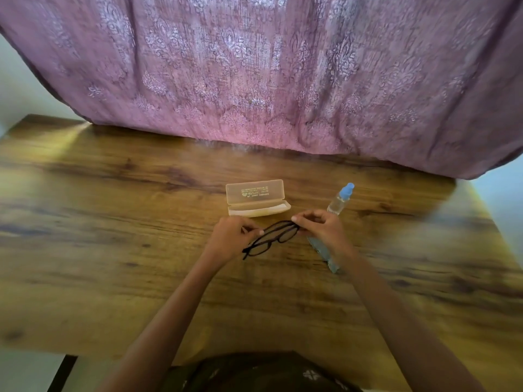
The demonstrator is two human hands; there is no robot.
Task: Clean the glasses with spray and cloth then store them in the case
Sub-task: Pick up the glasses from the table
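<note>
Black-framed glasses (271, 239) hang just above the wooden table (113, 236), held between both hands. My left hand (230, 239) pinches one temple arm at the left. My right hand (322, 229) pinches the frame's right end. Behind the glasses stands the translucent cream case (256, 197), lid open and upright. A small clear spray bottle (341, 198) with a blue cap lies tilted to the right of the case. A blue-grey cloth (325, 257) lies on the table, partly hidden under my right wrist.
A mauve patterned curtain (254, 80) hangs down onto the table's far edge. Bare wood stretches to the left and right of the objects. The table's near edge is at my lap, with a dark leg (60, 373) at the lower left.
</note>
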